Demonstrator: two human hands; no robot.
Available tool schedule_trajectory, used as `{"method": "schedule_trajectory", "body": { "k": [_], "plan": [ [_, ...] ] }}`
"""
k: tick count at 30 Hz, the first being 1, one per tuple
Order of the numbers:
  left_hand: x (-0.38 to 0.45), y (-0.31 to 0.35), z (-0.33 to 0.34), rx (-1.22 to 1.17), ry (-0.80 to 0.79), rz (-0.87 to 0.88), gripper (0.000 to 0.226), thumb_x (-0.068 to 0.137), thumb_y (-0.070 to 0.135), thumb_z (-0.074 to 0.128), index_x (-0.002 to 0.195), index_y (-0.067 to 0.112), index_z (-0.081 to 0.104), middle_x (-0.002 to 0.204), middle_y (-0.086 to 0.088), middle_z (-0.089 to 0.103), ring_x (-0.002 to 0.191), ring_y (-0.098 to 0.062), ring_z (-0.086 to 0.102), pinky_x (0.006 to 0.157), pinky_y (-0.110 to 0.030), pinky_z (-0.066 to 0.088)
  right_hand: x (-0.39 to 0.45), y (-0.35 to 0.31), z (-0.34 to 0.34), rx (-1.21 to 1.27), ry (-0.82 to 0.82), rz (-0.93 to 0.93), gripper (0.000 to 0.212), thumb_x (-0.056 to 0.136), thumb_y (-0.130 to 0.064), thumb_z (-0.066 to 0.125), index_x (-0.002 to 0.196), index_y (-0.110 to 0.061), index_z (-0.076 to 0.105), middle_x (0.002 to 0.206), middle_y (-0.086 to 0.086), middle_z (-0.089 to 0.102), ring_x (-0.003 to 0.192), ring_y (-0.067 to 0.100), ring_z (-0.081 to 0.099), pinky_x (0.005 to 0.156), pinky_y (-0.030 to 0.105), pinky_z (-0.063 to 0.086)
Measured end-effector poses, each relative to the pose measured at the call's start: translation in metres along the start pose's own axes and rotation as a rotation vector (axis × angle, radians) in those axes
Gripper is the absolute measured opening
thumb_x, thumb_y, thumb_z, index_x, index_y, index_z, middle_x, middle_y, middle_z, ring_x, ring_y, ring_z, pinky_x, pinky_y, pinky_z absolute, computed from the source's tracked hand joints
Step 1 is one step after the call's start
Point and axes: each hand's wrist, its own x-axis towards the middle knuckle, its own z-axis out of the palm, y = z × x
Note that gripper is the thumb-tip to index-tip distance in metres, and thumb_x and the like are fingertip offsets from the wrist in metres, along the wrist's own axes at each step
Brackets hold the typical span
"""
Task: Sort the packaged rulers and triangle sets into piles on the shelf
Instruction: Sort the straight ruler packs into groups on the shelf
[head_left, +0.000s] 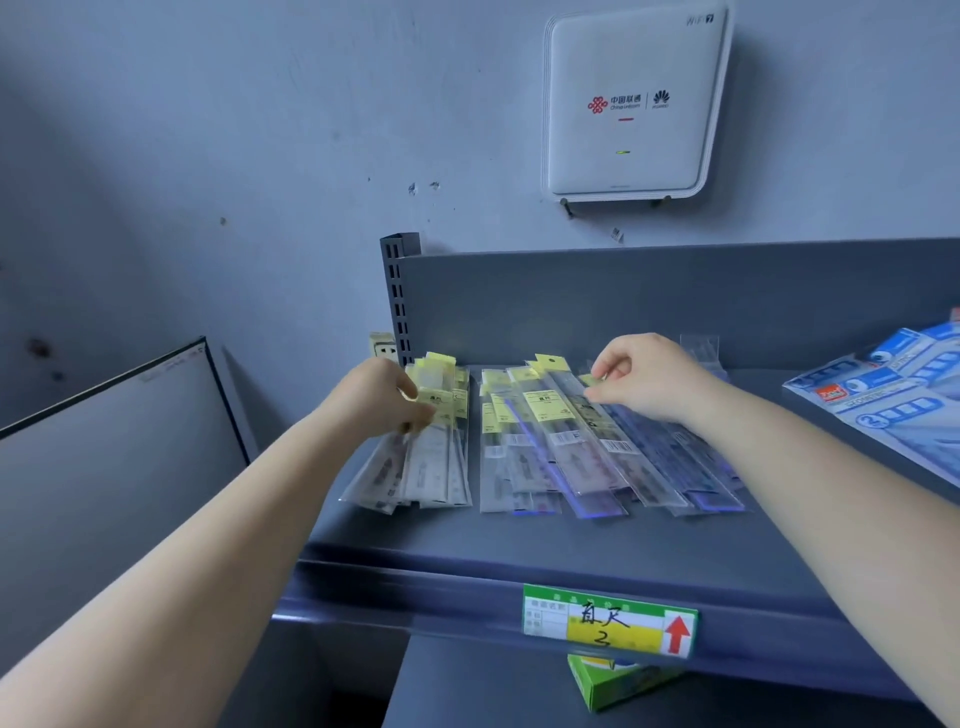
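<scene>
Grey shelf (519, 545) carries packaged rulers (545, 452) and blue triangle sets (893, 395).

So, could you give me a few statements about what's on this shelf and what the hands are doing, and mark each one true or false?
1. The left hand grips the top of the left pile of rulers. True.
2. The right hand rests on the blue packets. False: it pinches a yellow tag on the middle pile of rulers; the blue packets lie apart at the far right.
3. A white router hangs on the wall above the shelf. True.
4. The shelf edge carries no label. False: a green and yellow price label with a red arrow sits there.
</scene>
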Motion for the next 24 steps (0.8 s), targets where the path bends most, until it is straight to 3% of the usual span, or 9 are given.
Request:
{"method": "schedule_trajectory", "body": {
  "k": [6,10,14,16,19,24],
  "plan": [
    [0.001,0.003,0.000,0.054,0.006,-0.029,0.044,0.081,0.028,0.070,0.120,0.011,0.059,0.112,-0.007,0.061,0.087,-0.021,0.052,0.078,-0.031,0.046,-0.007,0.008,-0.015,0.025,0.013,0.042,0.006,0.080,-0.017,0.069,0.083,-0.015,0.064,0.072,-0.009,0.055,0.079,0.018,0.054,0.071,0.025,0.042],
    [-0.006,0.039,0.005,-0.026,0.065,0.115,0.032,0.086,0.028,0.062,0.114,0.013,0.061,0.094,0.000,0.055,0.077,-0.020,0.052,0.070,-0.029,0.044,-0.012,0.017,-0.027,0.018,-0.100,0.117,0.007,0.080,-0.018,0.070,0.080,-0.015,0.064,0.070,0.003,0.060,0.068,0.022,0.050,0.067,0.028,0.043],
    [-0.015,0.091,0.018,-0.092,-0.010,0.259,0.030,0.088,0.034,0.061,0.108,0.012,0.063,0.086,0.000,0.051,0.068,-0.014,0.047,0.057,-0.023,0.037,-0.017,0.024,-0.024,-0.159,-0.190,0.146,0.046,0.079,-0.040,0.071,0.100,0.000,0.066,0.088,0.009,0.065,0.082,0.026,0.060,0.076,0.028,0.048],
    [-0.014,0.109,0.032,-0.064,-0.048,0.262,0.028,0.086,0.044,0.061,0.093,0.017,0.063,0.084,-0.002,0.053,0.070,-0.016,0.048,0.061,-0.023,0.039,-0.020,0.023,-0.020,-0.315,-0.236,0.157,0.053,0.076,-0.054,0.068,0.074,-0.002,0.059,0.075,0.009,0.059,0.069,0.025,0.056,0.062,0.028,0.044],
    [-0.011,0.122,0.053,0.079,-0.099,0.190,0.050,0.076,0.065,0.058,0.072,0.017,0.045,0.078,-0.001,0.048,0.071,-0.020,0.047,0.064,-0.027,0.039,-0.026,0.019,-0.020,-0.406,-0.238,0.220,0.062,0.076,-0.060,0.064,0.057,-0.013,0.029,0.057,0.002,0.031,0.049,0.016,0.030,0.045,0.026,0.022],
    [-0.010,0.120,0.057,0.165,-0.085,0.111,0.075,0.063,0.074,0.063,0.092,0.006,0.056,0.078,-0.011,0.054,0.078,-0.021,0.060,0.057,-0.027,0.037,-0.025,0.017,-0.023,-0.354,-0.271,0.271,0.062,0.074,-0.055,0.070,0.058,-0.012,0.027,0.058,0.004,0.026,0.050,0.020,0.029,0.046,0.026,0.021]
  ]
}}
